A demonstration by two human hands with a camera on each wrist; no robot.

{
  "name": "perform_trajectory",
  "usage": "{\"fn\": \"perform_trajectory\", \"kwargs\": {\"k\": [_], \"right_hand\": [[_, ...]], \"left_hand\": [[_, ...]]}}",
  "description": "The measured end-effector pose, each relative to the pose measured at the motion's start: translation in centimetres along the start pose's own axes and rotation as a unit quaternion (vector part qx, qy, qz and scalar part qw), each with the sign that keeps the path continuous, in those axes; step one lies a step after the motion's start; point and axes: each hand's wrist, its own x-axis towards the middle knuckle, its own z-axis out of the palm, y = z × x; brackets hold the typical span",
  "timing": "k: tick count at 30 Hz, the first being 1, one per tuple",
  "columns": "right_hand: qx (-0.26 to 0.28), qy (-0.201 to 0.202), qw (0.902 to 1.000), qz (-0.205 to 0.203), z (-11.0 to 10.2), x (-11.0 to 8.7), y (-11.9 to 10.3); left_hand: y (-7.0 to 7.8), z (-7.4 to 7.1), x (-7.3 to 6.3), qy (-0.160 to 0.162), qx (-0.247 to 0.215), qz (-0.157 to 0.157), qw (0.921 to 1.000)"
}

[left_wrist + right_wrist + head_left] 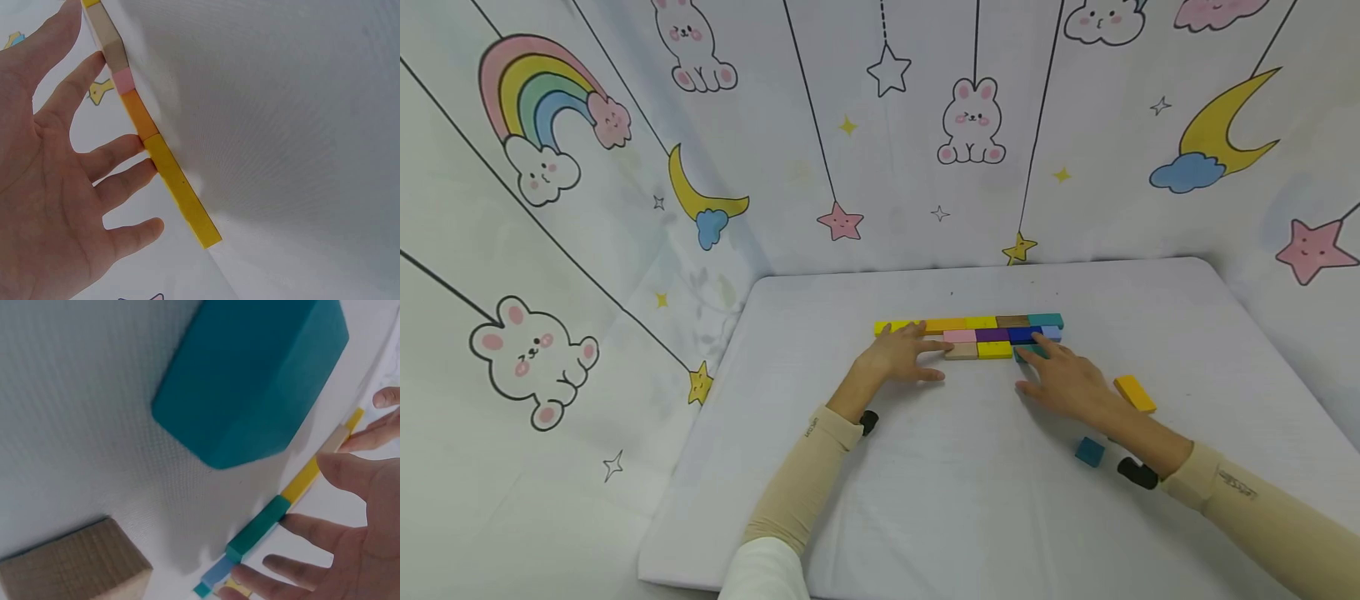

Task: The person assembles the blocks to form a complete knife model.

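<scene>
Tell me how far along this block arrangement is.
Done, it seems: three rows of blocks lie side by side, the back row reaching farthest left. In hand: the left hand touches the rows' left part and the right hand their right part, perhaps lining them up. Possibly left: a loose orange block, a loose teal block and a loose wooden block lie apart from the rows.

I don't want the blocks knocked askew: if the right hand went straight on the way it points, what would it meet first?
Most likely the green block just ahead of the right hand; they may already touch, as the depth there is unclear.
</scene>
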Motion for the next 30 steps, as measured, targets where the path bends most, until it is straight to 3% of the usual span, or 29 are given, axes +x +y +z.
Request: {"fn": "perform_trajectory", "kwargs": {"k": [30], "right_hand": [[0.016,-0.014,0.9997,0.009,0.22,0.75,-0.57]], "left_hand": [[0.45,-0.51,-0.67,0.000,-0.004,-0.010,0.9999]]}}
